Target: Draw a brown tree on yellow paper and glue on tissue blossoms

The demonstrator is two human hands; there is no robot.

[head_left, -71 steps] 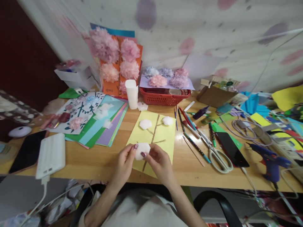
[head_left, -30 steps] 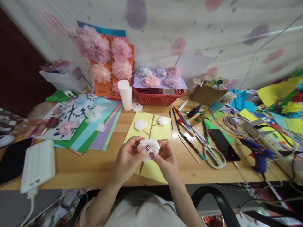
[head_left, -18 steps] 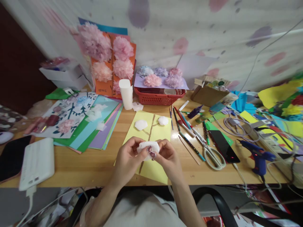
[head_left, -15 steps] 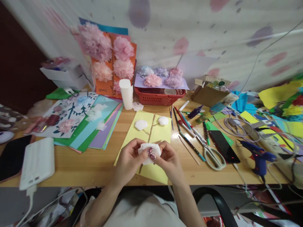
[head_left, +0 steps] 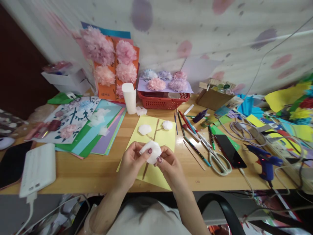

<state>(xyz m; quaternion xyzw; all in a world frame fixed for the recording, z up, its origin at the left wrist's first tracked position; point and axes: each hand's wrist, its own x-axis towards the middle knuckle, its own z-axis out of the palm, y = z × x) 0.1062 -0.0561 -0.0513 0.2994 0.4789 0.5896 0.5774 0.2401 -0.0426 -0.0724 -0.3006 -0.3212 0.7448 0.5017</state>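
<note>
Between my two hands is a roundish pad of folded white tissue paper (head_left: 152,152), held above a yellow sheet of paper (head_left: 156,178). My left hand (head_left: 132,163) pinches its left side, thumb on top. At its right edge my right hand (head_left: 170,164) closes thumb and fingers on it. A brown branch (head_left: 156,126) is drawn down the yellow sheet. Two similar white tissue pads lie on that sheet, a left one (head_left: 144,130) and a smaller right one (head_left: 167,125).
White-handled scissors (head_left: 218,161), pens (head_left: 197,150), a black phone (head_left: 230,151) and a blue glue gun (head_left: 265,161) lie to the right. Coloured paper sheets (head_left: 97,143) and a power bank (head_left: 39,169) are left. Behind stand a tissue roll (head_left: 129,99) and red basket (head_left: 161,101).
The tissue pad has been turned and tilted in my fingers, showing more of its flat face. My right thumb has slid toward its lower right edge.
</note>
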